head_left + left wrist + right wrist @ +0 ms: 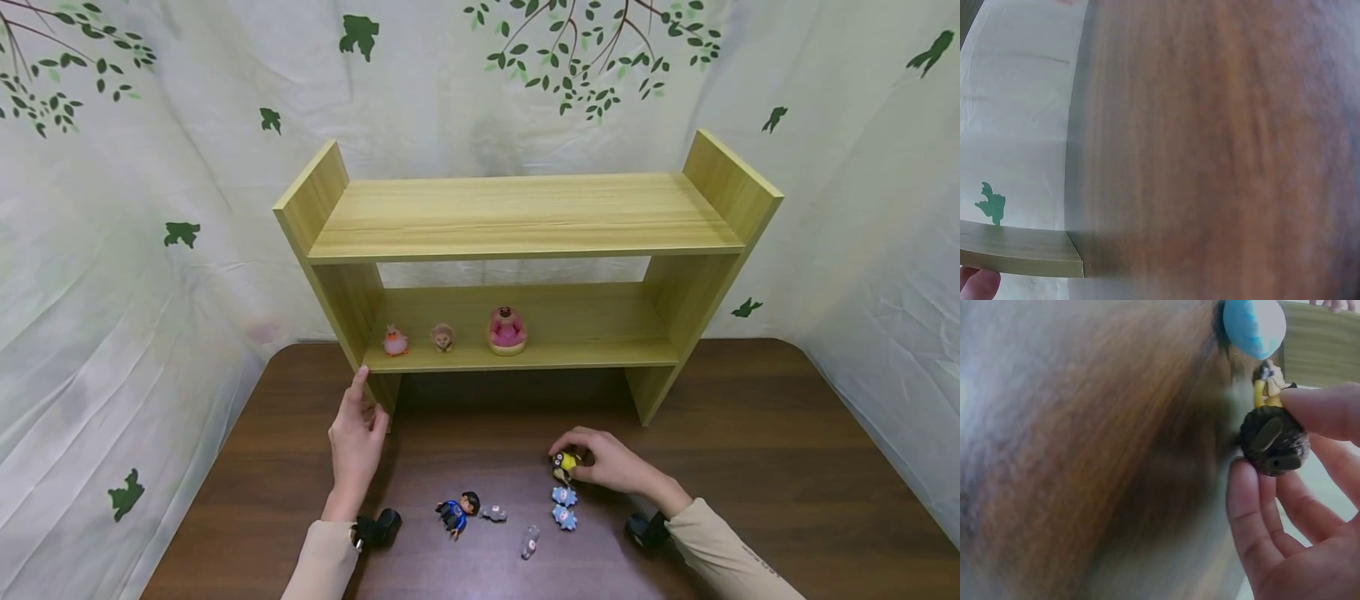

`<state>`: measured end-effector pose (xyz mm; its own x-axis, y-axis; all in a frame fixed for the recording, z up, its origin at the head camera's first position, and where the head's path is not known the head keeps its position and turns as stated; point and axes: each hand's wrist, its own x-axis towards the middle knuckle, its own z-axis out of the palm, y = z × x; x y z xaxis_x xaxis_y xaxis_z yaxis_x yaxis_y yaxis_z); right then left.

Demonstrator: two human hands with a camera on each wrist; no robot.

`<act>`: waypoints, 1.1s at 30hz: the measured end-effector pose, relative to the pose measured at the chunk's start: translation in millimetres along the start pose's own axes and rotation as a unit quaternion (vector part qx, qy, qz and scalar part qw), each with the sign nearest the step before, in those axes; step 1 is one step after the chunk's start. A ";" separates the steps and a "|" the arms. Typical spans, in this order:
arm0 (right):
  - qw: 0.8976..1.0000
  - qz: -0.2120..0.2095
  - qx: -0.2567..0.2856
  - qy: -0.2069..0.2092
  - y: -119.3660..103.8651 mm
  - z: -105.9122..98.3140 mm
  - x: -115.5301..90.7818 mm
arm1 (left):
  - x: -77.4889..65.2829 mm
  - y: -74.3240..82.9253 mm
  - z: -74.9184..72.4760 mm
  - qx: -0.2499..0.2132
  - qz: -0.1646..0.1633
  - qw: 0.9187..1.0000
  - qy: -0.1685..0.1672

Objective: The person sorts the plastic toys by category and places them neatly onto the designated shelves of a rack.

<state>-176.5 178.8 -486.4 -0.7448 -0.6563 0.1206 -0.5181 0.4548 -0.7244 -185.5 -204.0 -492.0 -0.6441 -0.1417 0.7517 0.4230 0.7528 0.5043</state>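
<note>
In the head view my right hand [603, 460] pinches a small yellow-and-black toy figure [564, 463] over the table. Its dark brown, ridged round part [1274, 440] shows between thumb and fingers in the right wrist view. Just in front of it lie two blue-and-white scalloped toys [564, 517]. My left hand [357, 433] rests a fingertip against the lower left front of the wooden shelf [525, 218], and holds nothing. On the shelf's middle board stand a pink bird figure [394, 342], a small lion-like figure [442, 337] and a pink bear figure [507, 332].
A doll figure [454, 513] in blue with black hair lies on the brown table [720, 467]. Beside it is a small grey toy [493, 513], with another grey toy [529, 542] nearer the front. A leaf-printed white curtain [420, 100] hangs behind.
</note>
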 end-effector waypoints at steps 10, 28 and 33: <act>0.999 -0.021 0.038 0.027 -4.8 -2.1 1.3 | -0.2 1.6 -1.4 0.004 0.007 1.000 0.000; 0.993 -0.001 0.107 0.054 -17.5 -6.7 2.5 | 0.0 2.3 -1.7 0.000 0.009 1.000 0.000; 0.993 0.000 0.107 0.050 -27.6 -12.2 3.5 | -0.1 2.4 -1.5 0.003 0.007 1.000 -0.001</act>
<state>-169.9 171.3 -457.7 -0.7887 -0.5881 0.1791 -0.4239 0.3092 -0.8513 -183.4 -203.1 -490.2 -0.6394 -0.1293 0.7579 0.4288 0.7582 0.4911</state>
